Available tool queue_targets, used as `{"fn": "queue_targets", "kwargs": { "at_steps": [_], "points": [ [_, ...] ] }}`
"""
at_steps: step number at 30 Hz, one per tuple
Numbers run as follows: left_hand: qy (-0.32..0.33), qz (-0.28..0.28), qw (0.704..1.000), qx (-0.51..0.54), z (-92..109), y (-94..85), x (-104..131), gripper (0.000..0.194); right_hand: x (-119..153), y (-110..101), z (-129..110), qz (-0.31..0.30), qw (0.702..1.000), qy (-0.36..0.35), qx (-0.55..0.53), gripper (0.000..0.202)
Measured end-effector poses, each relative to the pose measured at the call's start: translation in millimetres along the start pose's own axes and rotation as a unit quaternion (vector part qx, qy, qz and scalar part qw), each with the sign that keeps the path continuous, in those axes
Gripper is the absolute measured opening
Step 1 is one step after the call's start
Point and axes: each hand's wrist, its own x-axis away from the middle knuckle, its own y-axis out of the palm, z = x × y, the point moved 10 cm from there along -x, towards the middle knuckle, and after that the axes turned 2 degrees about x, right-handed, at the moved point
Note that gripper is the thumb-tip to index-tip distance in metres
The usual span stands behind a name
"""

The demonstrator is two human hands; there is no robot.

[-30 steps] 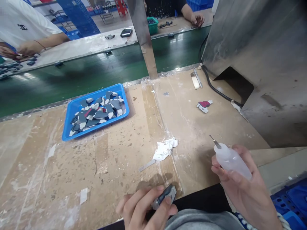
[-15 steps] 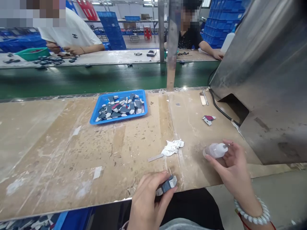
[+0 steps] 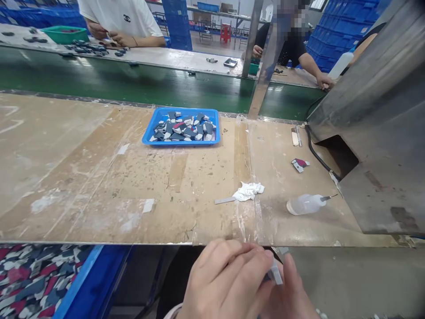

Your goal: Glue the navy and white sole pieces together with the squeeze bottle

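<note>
The bottle [image 3: 306,204] now lies released, one o'clock from left hand [image 3: 229,277] and right hand [image 3: 290,292], both grips closed on the grey piece [image 3: 275,273].

A green belt [image 3: 149,86] crosses the view; beyond it, a person [image 3: 121,22] in a white shirt is near a green basket [image 3: 66,36]. A red stool [image 3: 225,33] stands farther back, right of stacked blue crates [image 3: 177,24]. A black cable [image 3: 318,157] runs beside a metal housing [image 3: 385,155].
</note>
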Motion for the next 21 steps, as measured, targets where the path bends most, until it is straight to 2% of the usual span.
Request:
{"fn": "queue_targets", "kwargs": {
  "at_steps": [2,4,8,11,13,16,21],
  "points": [
    [-0.014,0.009,1.0,-0.008,2,-3.9,2,0.012,4,16,10,-0.041,0.997,0.056,-0.046,0.045],
    [-0.012,0.01,1.0,-0.012,6,-3.9,4,0.01,9,23,10,-0.054,0.992,0.081,-0.08,0.044],
    [-0.013,-0.005,1.0,0.011,8,3.9,3,0.009,18,20,12,-0.019,0.984,0.11,-0.141,0.035],
    [-0.022,-0.021,0.999,0.041,8,9.8,4,0.01,22,14,12,0.006,0.98,0.095,-0.173,0.027],
    [-0.032,-0.029,0.997,0.06,7,11.2,4,0.011,23,11,12,0.006,0.984,0.082,-0.155,0.025],
    [-0.045,-0.026,0.996,0.066,4,8.8,5,0.015,24,6,11,0.003,0.991,0.068,-0.113,0.033],
    [0.006,-0.041,0.999,0.011,11,8.6,4,0.02,24,-10,9,0.03,0.998,0.047,-0.01,0.04]
  ]
}}
